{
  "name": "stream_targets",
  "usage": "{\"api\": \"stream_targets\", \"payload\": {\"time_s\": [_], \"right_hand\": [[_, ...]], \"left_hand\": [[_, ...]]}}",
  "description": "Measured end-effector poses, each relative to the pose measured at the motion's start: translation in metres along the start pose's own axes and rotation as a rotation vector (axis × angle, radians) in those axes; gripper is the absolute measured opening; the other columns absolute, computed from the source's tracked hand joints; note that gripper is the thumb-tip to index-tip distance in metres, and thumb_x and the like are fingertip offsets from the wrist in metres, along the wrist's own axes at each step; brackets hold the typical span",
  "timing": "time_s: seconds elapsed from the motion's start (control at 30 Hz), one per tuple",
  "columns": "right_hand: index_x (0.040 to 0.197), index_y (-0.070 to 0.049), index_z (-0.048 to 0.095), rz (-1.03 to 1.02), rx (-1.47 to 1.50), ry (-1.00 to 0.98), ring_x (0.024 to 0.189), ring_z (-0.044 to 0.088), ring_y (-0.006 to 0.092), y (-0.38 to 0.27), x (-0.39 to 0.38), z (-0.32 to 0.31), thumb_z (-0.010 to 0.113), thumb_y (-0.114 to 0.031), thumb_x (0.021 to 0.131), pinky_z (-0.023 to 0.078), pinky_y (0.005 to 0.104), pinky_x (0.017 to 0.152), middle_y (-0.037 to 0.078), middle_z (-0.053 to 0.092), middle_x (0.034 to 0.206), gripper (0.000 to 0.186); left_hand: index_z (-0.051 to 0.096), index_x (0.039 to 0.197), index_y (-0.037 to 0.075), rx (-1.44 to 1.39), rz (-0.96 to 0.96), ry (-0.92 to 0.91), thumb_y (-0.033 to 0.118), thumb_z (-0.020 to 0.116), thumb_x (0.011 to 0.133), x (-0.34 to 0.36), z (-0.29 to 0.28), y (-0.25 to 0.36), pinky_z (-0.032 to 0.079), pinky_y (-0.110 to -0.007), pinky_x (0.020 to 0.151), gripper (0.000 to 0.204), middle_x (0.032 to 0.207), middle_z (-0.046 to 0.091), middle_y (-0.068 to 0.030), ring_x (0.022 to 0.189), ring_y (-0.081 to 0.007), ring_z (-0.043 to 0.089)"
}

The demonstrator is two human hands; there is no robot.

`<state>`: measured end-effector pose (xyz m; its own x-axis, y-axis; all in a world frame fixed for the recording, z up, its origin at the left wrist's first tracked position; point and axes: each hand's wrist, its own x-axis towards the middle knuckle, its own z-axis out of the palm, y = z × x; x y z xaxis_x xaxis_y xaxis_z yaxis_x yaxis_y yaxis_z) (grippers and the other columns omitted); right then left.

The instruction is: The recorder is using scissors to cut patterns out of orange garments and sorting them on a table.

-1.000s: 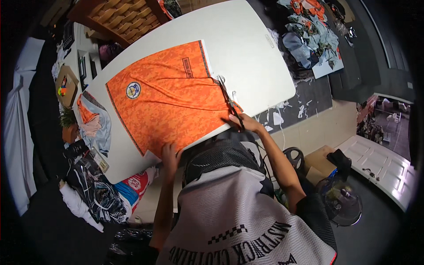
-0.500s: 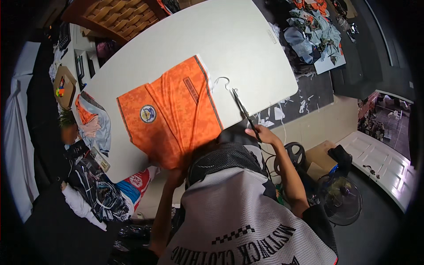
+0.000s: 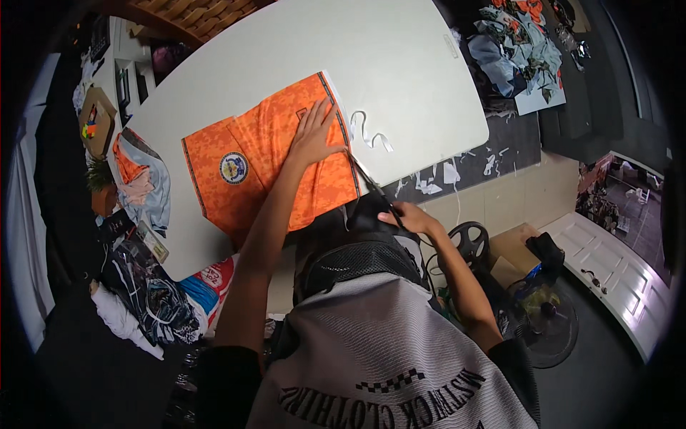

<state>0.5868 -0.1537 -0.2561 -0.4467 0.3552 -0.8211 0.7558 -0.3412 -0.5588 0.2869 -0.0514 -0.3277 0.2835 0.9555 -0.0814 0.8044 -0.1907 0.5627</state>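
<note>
Spread out on the white table (image 3: pixel 400 79) is an orange camouflage-patterned fabric piece (image 3: pixel 246 136) with a round emblem and dark-striped edges. My left hand (image 3: pixel 312 136) lies flat on it near its right edge, fingers stretched out. My right hand (image 3: pixel 411 217) grips a pair of long dark scissors (image 3: pixel 373 186) by the handles, beside the table's near edge. Their blades point up and left to the fabric's right border, close to my left thumb; whether they touch the cloth I cannot tell. A curled white fabric strip (image 3: pixel 370 134) rests on the table just right of the fabric.
Grey and orange fabric pieces (image 3: pixel 143 175) lie at the table's left end. A heap of cloth scraps (image 3: pixel 511 53) sits beyond the far right. White scraps (image 3: pixel 451 173) are scattered on a dark surface past the right edge. A floor fan (image 3: pixel 547 322) stands at lower right.
My left hand has moved from the fabric's near edge up onto its right part, and the cloth is flatter. The scissors have come left to the fabric's border. The white strip's curl has loosened.
</note>
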Motion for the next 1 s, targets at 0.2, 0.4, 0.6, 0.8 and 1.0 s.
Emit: {"api": "stream_targets", "payload": {"time_s": [0.2, 0.4, 0.6, 0.8, 1.0], "right_hand": [[0.084, 0.001, 0.058, -0.085, 0.13, 0.162, 0.063, 0.049, 0.0157, -0.006, 0.032, 0.036, 0.056, -0.052, 0.089, 0.043, 0.0309, 0.061, 0.006, 0.056, 0.071, 0.054], [0.081, 0.002, 0.058, -0.051, 0.12, 0.241, 0.061, 0.049, 0.0162, -0.023, 0.038, 0.051, 0.057, -0.052, 0.088, 0.043, 0.0311, 0.06, 0.007, 0.056, 0.069, 0.055], [0.077, 0.002, 0.058, -0.059, 0.046, 0.312, 0.058, 0.048, 0.0167, -0.018, 0.046, 0.057, 0.058, -0.054, 0.087, 0.042, 0.0322, 0.057, 0.007, 0.055, 0.066, 0.057], [0.074, 0.003, 0.057, -0.073, -0.006, 0.294, 0.056, 0.047, 0.0179, -0.023, 0.043, 0.052, 0.058, -0.055, 0.086, 0.041, 0.0336, 0.055, 0.008, 0.054, 0.063, 0.059], [0.071, 0.003, 0.056, -0.065, 0.002, 0.297, 0.055, 0.047, 0.0188, -0.019, 0.042, 0.054, 0.057, -0.056, 0.086, 0.04, 0.0339, 0.055, 0.009, 0.053, 0.062, 0.061]], "left_hand": [[0.023, 0.15, 0.02, 0.026, 0.035, 0.044, 0.061, 0.065, 0.071, -0.008, 0.016, -0.018, 0.01, -0.043, 0.116, 0.098, 0.157, 0.011, -0.0073, 0.145, -0.0298, 0.008], [0.022, 0.15, 0.024, 0.11, 0.014, 0.011, 0.063, 0.067, 0.069, -0.015, 0.014, -0.014, 0.003, -0.048, 0.116, 0.1, 0.158, 0.007, -0.0057, 0.145, -0.0317, 0.002], [0.024, 0.15, 0.024, 0.099, 0.011, -0.012, 0.062, 0.068, 0.069, -0.015, 0.012, -0.013, 0.002, -0.05, 0.115, 0.099, 0.158, 0.006, -0.0052, 0.145, -0.0342, 0.0], [0.026, 0.149, 0.025, 0.077, -0.002, 0.01, 0.06, 0.068, 0.069, -0.017, 0.011, -0.015, 0.002, -0.05, 0.115, 0.097, 0.158, 0.007, -0.0046, 0.145, -0.0338, 0.001], [0.026, 0.149, 0.025, 0.066, -0.01, -0.014, 0.061, 0.069, 0.069, -0.016, 0.012, -0.014, 0.002, -0.049, 0.116, 0.098, 0.158, 0.007, -0.004, 0.145, -0.0332, 0.0]]}}
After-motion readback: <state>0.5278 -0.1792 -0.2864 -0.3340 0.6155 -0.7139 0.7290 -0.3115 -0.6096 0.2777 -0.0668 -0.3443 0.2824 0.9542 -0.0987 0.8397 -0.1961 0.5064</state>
